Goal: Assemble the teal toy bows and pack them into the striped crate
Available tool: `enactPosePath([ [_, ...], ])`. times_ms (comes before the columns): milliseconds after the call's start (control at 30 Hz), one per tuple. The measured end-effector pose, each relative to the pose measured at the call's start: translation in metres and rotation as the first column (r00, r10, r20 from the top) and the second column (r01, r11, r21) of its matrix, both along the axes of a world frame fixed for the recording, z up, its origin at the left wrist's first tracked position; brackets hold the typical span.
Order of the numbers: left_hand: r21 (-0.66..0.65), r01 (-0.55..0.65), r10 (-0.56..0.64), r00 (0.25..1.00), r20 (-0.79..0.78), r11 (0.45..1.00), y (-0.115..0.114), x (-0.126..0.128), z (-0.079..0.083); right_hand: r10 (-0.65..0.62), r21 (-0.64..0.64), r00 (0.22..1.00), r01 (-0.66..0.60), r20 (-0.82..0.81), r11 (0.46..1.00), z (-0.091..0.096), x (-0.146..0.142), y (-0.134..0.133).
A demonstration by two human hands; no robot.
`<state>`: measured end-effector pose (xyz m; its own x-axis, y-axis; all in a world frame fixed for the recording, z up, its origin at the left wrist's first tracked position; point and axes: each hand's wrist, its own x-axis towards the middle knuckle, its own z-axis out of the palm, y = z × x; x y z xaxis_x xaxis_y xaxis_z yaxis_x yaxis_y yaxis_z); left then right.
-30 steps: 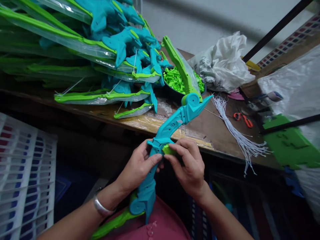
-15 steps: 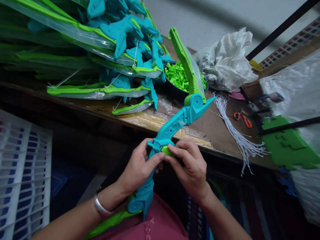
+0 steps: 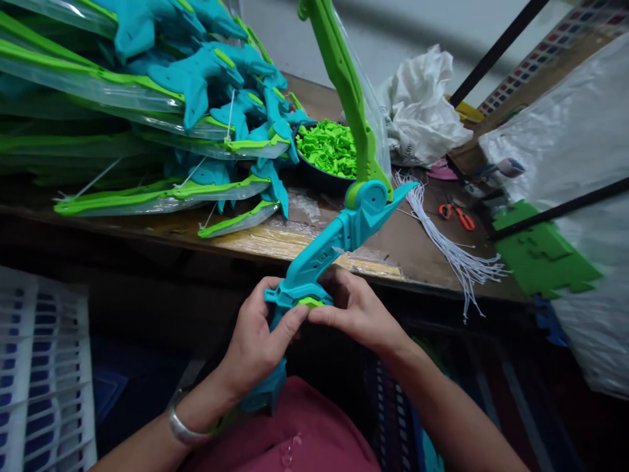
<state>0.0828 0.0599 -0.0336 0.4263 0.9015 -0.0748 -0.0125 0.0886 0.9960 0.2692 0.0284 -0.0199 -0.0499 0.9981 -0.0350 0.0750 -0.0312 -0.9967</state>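
Note:
A teal toy bow (image 3: 314, 259) with a bright green limb (image 3: 344, 72) slants up from my lap, over the table's front edge. My left hand (image 3: 263, 334) is wrapped round its grip, thumb against a small green plastic piece (image 3: 310, 302) set in the bow's middle. From the other side my right hand (image 3: 361, 308) pinches at that piece, its thumb on the lower edge and its curled fingers partly hidden behind the bow. The bow's lower end is largely covered by my left hand and forearm.
Many similar bows (image 3: 196, 78) are piled on the table at left. Behind the held bow stands a dark bowl (image 3: 319, 177) of small green parts. White strings (image 3: 442, 242), orange-handled scissors (image 3: 457, 215), a white bag (image 3: 417, 105) and a green foam mat (image 3: 545, 249) lie rightward. A white crate (image 3: 44, 373) is at lower left.
The view has shifted, so the table things sit further left. The green piece shows less above the bow's surface, and my right hand's fingers have moved behind the bow.

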Motion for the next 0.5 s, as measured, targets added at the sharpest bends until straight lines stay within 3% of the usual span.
enactPosePath([
  [300, 0.145, -0.019, 0.04, 0.988, -0.148, 0.989, 0.008, -0.002, -0.012, -0.04, 0.046, 0.99, 0.047, -0.137, 0.998, -0.02, -0.007, 0.002],
  [400, 0.097, 0.063, -0.046, 0.985, -0.164, 0.993, 0.016, -0.001, -0.017, -0.166, 0.0, 0.974, 0.168, -0.154, 0.986, -0.03, -0.007, -0.006],
  [500, -0.033, 0.179, -0.182, 0.975, -0.129, 0.983, 0.022, 0.005, -0.021, -0.307, -0.034, 0.942, 0.306, -0.132, 0.952, -0.04, -0.006, -0.014],
])
